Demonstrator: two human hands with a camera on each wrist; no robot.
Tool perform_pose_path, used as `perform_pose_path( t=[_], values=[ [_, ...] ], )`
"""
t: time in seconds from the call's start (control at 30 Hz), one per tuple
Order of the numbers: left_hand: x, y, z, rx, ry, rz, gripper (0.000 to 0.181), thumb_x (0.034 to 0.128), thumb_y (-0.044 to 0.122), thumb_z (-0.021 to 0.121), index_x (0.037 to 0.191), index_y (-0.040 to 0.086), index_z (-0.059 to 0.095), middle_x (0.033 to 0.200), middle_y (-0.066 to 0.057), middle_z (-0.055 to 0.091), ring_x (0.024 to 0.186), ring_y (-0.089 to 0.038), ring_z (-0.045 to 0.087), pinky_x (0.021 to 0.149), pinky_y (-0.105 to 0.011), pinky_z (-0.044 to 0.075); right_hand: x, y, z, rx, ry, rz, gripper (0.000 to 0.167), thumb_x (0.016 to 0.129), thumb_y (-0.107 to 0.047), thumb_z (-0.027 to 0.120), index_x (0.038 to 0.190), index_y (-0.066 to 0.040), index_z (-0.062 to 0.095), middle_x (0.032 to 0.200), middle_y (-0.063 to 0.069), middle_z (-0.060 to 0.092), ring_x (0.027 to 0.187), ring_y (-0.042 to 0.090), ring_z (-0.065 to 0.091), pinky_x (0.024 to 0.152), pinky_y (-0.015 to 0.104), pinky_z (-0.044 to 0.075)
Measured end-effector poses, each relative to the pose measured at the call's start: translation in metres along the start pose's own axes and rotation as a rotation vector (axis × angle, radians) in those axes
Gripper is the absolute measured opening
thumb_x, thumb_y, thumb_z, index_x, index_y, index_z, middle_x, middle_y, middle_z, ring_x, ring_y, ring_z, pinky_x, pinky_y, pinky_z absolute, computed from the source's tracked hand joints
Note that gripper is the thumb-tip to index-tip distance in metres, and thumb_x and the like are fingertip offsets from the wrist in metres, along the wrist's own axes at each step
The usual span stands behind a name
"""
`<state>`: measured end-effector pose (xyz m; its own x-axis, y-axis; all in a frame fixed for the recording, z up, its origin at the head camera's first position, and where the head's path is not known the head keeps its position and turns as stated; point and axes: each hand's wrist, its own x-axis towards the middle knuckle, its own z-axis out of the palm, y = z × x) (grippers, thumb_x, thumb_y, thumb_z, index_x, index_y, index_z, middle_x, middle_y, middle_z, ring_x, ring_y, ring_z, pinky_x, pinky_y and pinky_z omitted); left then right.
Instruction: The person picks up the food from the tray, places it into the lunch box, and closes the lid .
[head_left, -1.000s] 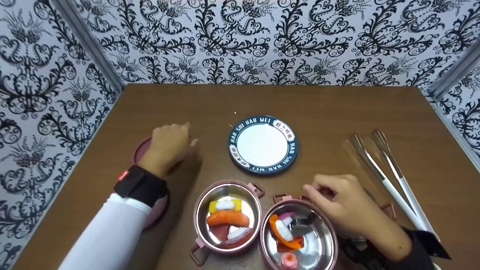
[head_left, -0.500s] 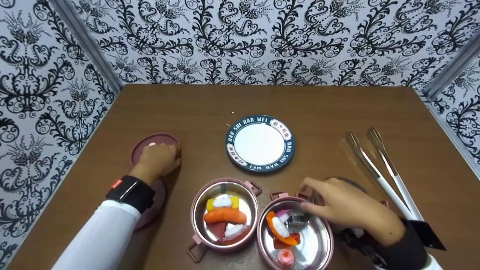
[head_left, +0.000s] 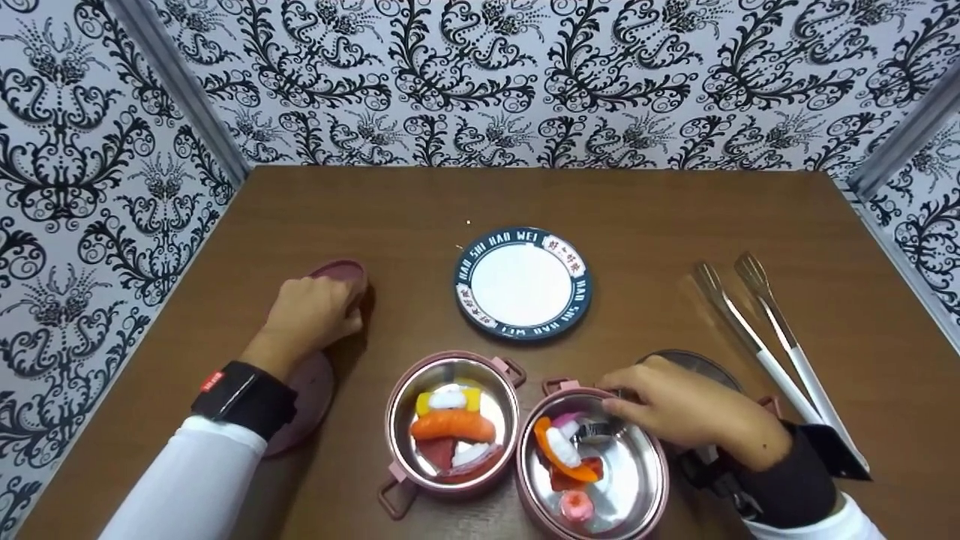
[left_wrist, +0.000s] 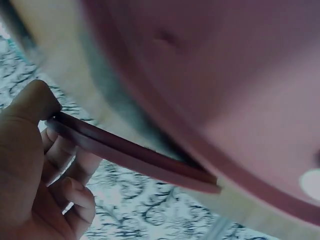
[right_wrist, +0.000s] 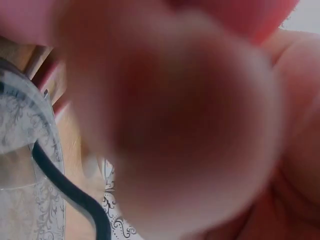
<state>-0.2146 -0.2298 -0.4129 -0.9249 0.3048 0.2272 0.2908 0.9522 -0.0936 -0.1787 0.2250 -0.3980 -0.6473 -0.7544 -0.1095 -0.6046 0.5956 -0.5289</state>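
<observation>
Tilted since the earlier head frame, in which it lay flat on the counter (head_left: 375, 217), is a pink lid (head_left: 342, 271) at the far left of the work area. Its edge is pinched between the thumb and fingers of the left hand (head_left: 309, 313), as is confirmed from the left wrist, where it is seen edge-on; whether it is fully clear of the counter cannot be told. Beneath the left wrist, a second pink lid (head_left: 309, 401) is seen lying flat.

Toward the near side, two pink pots stand just beside each other. In the left pot (head_left: 397, 442), an orange sausage-shaped piece (head_left: 453, 425) is noted among other food pieces. In the right pot (head_left: 634, 487), an orange curved piece (head_left: 551, 450) and a pink cylinder (head_left: 577, 507) are noted. At this pot's far rim the right hand (head_left: 671, 401) is placed, fingers extended; whether anything is gripped cannot be told, its wrist view being blurred. By that hand, a dark-rimmed round item (head_left: 703, 366) is partly hidden.

Farther out, a blue-rimmed plate (head_left: 523, 285) is found mid-counter, and white-handled tongs (head_left: 811, 375) are laid at the right.
</observation>
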Motion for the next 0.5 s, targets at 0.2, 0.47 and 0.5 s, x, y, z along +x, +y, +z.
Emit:
perform_pose_path(
  t=[0.2,0.47,0.5],
  values=[
    [0.002,0.033,-0.027,-0.006,0.105,0.128,0.017,0.0802,0.022,0.073,0.08,0.011,0.06,0.058,-0.003,0.053,0.049,-0.025,0.05,0.043,-0.044,0.044,0.002,0.009,-0.003,0.022,0.06,0.055,0.013,0.098,-0.025,0.063,0.098,-0.022,0.076,0.084,-0.01,0.072,0.074,0.001,0.063,0.068,0.025,0.053],
    [0.008,0.099,-0.066,-0.028,0.336,0.397,0.012,0.0802,0.019,0.072,0.083,0.012,0.063,0.056,0.002,0.052,0.043,-0.017,0.043,0.04,-0.032,0.037,0.006,0.021,-0.005,0.078,0.198,0.204,0.018,0.097,-0.018,0.064,0.107,-0.01,0.077,0.085,0.004,0.075,0.052,0.003,0.057,0.049,0.023,0.049],
    [0.009,0.108,-0.07,-0.027,0.348,0.426,0.011,0.0799,0.019,0.072,0.083,0.013,0.064,0.058,0.002,0.054,0.043,-0.016,0.044,0.04,-0.031,0.037,0.007,0.022,-0.005,0.089,0.215,0.214,0.02,0.097,-0.017,0.064,0.109,-0.008,0.076,0.086,0.007,0.075,0.049,0.004,0.056,0.046,0.024,0.049]
  ],
)
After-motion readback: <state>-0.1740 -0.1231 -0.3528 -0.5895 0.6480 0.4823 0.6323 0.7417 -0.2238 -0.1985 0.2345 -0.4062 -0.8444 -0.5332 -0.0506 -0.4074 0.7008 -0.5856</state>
